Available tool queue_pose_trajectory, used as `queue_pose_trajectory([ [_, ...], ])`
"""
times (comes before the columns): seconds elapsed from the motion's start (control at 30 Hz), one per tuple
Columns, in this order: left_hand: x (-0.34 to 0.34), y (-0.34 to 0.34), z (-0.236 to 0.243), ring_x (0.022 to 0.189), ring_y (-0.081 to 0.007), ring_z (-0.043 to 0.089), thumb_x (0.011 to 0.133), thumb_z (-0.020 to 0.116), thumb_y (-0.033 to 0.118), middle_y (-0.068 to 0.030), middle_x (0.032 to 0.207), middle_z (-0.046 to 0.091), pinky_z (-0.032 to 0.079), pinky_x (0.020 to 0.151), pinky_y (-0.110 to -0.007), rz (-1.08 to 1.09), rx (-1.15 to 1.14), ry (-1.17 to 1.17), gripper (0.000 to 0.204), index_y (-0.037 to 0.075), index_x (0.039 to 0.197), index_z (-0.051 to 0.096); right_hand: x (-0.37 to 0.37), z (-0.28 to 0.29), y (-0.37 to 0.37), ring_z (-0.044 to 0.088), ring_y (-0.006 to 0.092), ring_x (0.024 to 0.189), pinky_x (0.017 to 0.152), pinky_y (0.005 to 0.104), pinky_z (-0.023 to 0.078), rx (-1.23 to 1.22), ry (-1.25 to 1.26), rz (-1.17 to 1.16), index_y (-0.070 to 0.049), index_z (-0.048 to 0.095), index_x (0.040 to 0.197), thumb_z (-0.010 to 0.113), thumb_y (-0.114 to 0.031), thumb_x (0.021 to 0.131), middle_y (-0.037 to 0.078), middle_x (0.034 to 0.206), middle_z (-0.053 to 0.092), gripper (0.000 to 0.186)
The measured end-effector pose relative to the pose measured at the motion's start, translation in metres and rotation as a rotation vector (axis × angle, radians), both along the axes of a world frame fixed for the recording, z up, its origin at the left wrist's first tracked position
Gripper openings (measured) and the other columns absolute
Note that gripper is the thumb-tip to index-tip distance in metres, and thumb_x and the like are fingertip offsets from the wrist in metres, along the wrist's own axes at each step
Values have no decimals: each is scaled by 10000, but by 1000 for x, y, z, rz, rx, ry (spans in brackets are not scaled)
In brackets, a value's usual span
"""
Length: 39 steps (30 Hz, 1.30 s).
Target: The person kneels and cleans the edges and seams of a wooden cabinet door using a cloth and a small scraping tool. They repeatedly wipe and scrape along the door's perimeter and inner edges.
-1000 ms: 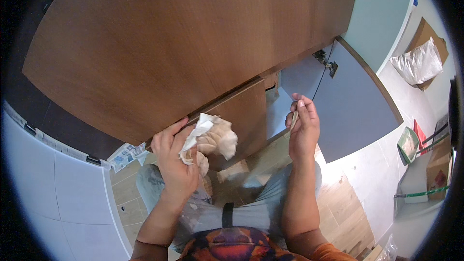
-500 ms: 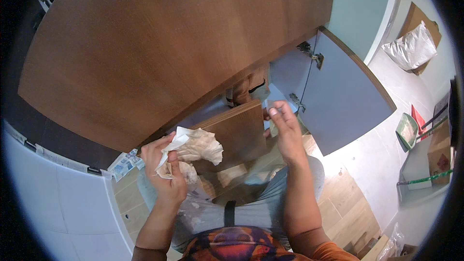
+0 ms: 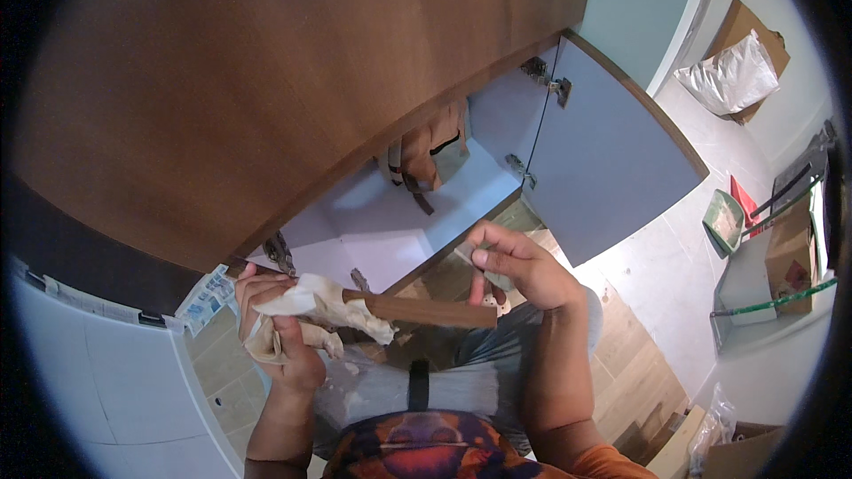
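Note:
My left hand (image 3: 297,355) grips a crumpled off-white cloth or paper (image 3: 324,297) against the left cabinet door, now swung out with its brown top edge (image 3: 444,314) toward me. My right hand (image 3: 541,275) pinches a thin pale piece (image 3: 464,251), too small to name, just above that door's outer end. Beyond both hands is the cupboard's pale interior (image 3: 373,239), holding a tan-and-grey bag (image 3: 426,160). The right door (image 3: 612,160) stands wide, showing its pale inner face and metal hinges (image 3: 559,91).
A large brown wooden panel (image 3: 311,53) spans above the cupboard. At right are a silvery bag (image 3: 728,75) on cardboard, red and green dustpans (image 3: 723,222) and a cardboard box (image 3: 788,262). Lower right are plastic wrap (image 3: 714,443) and planks. Newspaper (image 3: 204,300) lies by the left ledge.
The left door has swung outward toward me, uncovering the interior. My left hand and cloth moved left and down with it; my right hand shifted left and down, still pinching the pale piece.

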<state>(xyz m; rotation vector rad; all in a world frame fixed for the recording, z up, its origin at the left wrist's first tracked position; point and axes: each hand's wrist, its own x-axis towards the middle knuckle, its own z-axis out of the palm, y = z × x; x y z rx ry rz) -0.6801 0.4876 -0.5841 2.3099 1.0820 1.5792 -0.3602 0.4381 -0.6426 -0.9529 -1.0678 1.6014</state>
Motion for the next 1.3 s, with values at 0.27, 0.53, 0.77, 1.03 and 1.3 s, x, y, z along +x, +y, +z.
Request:
queue_pose_trajectory([
  [0.27,-28,-15,-1,1025,-300,775,1085,484,668,-92,954,833,342,1211,-590,-282,-46,23,582,119,1015,664,-32,12,-15,780,177,946,622,264,533,-106,18,536,-82,533,1294,450,-291,1184,108,982,791,251],
  [0.53,-45,-39,20,1080,-336,785,1113,561,489,-142,1007,837,454,1127,-537,-377,-210,92,406,112,977,624,-59,8,5,783,206,896,661,312,570,-106,68,645,-64,526,1277,466,-268,1173,136,969,784,237],
  [0.77,-82,-48,40,972,-259,717,1071,655,177,-134,1137,671,529,1024,-392,-166,-339,-600,131,59,1102,607,-76,-3,25,779,206,864,691,321,587,-75,173,669,-35,538,1215,475,-264,1170,130,962,776,241],
  [1.03,-77,-8,69,1030,-268,651,902,740,92,-129,1088,667,520,946,-380,424,88,175,170,12,1052,731,-89,9,17,758,189,769,673,318,589,-65,114,610,-21,549,1236,498,-251,1159,122,863,762,249],
  [1.3,-55,-26,52,1055,-311,736,944,721,310,-175,1195,775,560,915,-411,93,-159,445,331,32,1098,813,-93,11,13,757,186,753,661,315,577,-78,88,548,-28,549,1227,512,-248,1156,130,894,773,234],
])
